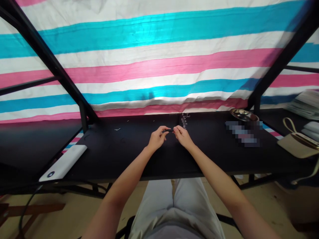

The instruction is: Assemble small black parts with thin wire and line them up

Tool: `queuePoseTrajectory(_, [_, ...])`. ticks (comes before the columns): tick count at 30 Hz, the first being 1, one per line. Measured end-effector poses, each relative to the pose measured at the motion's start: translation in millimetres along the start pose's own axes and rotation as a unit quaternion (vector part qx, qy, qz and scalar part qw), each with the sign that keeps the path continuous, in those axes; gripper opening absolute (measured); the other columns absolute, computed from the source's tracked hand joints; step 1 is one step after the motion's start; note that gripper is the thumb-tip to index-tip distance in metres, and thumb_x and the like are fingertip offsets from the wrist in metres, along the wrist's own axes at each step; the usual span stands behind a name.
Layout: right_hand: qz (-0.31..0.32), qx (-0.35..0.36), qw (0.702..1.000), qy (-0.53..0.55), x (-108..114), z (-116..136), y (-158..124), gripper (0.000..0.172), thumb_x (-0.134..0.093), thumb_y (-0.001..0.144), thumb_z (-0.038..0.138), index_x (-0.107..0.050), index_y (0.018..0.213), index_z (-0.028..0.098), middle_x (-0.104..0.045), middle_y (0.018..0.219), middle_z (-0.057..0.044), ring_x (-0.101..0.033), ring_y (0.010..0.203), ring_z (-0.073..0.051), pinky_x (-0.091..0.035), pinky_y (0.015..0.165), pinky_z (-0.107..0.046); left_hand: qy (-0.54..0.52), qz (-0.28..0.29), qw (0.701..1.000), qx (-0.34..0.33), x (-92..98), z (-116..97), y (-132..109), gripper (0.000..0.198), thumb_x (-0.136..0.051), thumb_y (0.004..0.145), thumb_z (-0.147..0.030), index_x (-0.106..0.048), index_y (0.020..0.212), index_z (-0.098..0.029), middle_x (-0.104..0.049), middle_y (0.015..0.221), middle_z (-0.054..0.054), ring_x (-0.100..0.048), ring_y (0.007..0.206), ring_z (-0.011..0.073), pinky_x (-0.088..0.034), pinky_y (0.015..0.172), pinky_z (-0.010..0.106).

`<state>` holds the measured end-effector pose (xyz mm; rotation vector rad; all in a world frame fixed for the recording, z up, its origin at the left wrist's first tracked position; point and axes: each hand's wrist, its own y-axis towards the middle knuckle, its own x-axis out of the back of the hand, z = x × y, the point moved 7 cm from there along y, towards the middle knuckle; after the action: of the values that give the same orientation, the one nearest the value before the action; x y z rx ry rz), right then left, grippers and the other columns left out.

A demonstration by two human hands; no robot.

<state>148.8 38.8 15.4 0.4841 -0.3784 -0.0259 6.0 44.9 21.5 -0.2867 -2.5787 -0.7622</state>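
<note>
Both hands meet above the middle of the black table. Between their fingertips is a small, dark, rod-like piece, too small to name. My left hand pinches its left end with thumb and forefinger. The other end sits in the closed fingers of my right hand. Just behind the right hand lies a row of small clear, round bits, partly covered by that hand. Short white thread-like scraps are scattered on the tabletop to the left.
A white power-strip-like box lies at the left edge, a cable nearby. At the right are a shiny metal bowl, a blurred-out item and a beige pouch. Black frame bars and a striped sheet stand behind.
</note>
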Motion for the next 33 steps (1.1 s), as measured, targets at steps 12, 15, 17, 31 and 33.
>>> queuePoseTrajectory(12, [-0.072,0.134,0.982,-0.111,9.0,31.4,-8.3,0.032,-0.033,0.091,0.037,-0.053,0.073,0.019,-0.054,0.067,-0.003,-0.052,0.064,-0.014,-0.041,0.064,-0.025,0.148,-0.004,0.985,-0.083,6.5,-21.0,-3.4,0.024,-0.037,0.090,-0.032,-0.053,0.103,-0.019,-0.062,0.100,0.007,-0.061,0.079,0.0126,-0.046,0.073,0.023])
queuePoseTrajectory(15, [-0.063,0.145,0.980,-0.120,6.4,32.9,-9.5,0.032,-0.033,0.091,0.037,-0.052,0.073,0.020,-0.054,0.068,-0.003,-0.052,0.063,-0.014,-0.041,0.063,-0.026,0.173,-0.008,0.980,-0.101,7.4,-24.8,-4.4,0.026,-0.034,0.091,-0.032,-0.053,0.103,-0.019,-0.061,0.101,0.008,-0.059,0.088,0.0144,-0.044,0.076,0.023])
queuePoseTrajectory(17, [-0.057,0.151,0.979,-0.124,4.6,33.2,-10.0,0.031,-0.032,0.091,0.036,-0.052,0.074,0.020,-0.054,0.068,-0.003,-0.051,0.063,-0.014,-0.041,0.062,-0.026,0.189,-0.014,0.977,-0.100,8.7,-26.3,-4.7,0.027,-0.032,0.091,-0.032,-0.053,0.101,-0.019,-0.061,0.098,0.008,-0.059,0.086,0.0145,-0.043,0.075,0.023])
queuePoseTrajectory(31, [-0.040,0.163,0.976,-0.140,4.4,33.5,-9.6,0.029,-0.034,0.091,0.036,-0.055,0.080,0.020,-0.057,0.074,-0.004,-0.053,0.066,-0.014,-0.041,0.064,-0.025,0.078,-0.039,0.996,-0.030,9.4,-19.2,-2.9,0.036,-0.026,0.092,-0.039,-0.050,0.074,-0.019,-0.051,0.062,0.001,-0.050,0.059,0.0121,-0.039,0.060,0.024])
queuePoseTrajectory(33, [-0.040,0.161,0.976,-0.141,4.6,33.6,-9.3,0.029,-0.035,0.091,0.036,-0.056,0.081,0.020,-0.058,0.074,-0.005,-0.053,0.067,-0.014,-0.042,0.064,-0.025,0.067,-0.041,0.997,-0.018,9.1,-16.1,-2.7,0.037,-0.026,0.092,-0.040,-0.049,0.072,-0.019,-0.049,0.058,0.000,-0.049,0.056,0.0118,-0.039,0.059,0.024])
